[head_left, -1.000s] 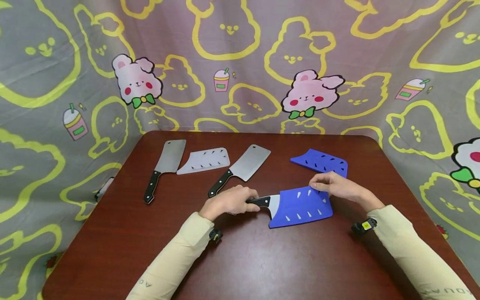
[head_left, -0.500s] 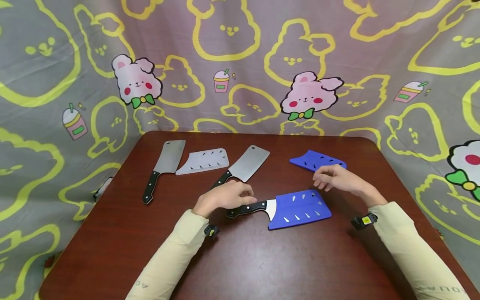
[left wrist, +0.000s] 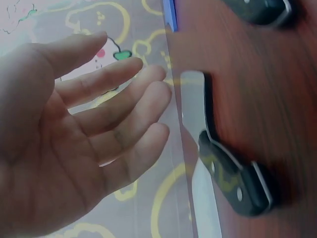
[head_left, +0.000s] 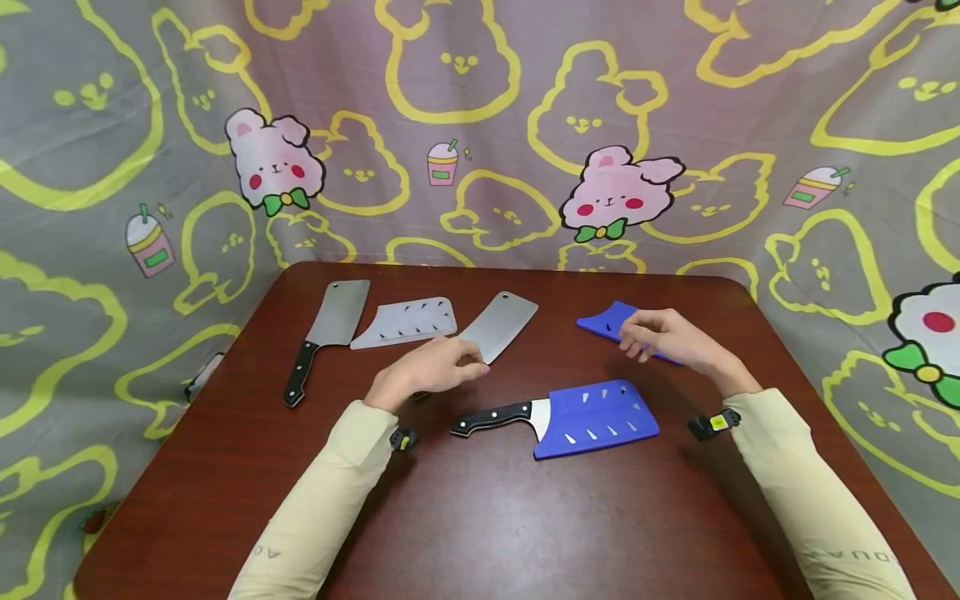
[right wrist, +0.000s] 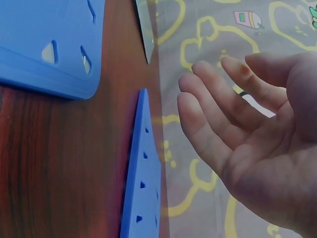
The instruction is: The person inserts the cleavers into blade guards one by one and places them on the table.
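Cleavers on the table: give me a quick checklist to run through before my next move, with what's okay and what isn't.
1. Left hand and right hand empty: ok.
2. Front cleaver in a blue cover: ok.
3. That cover pushed fully home: cannot tell; some steel shows at its open end.
4. Middle cleaver covered: not ok, bare.
5. Left cleaver covered: not ok, bare.
6. White cover and far blue cover free to use: ok, no cleaver in either.
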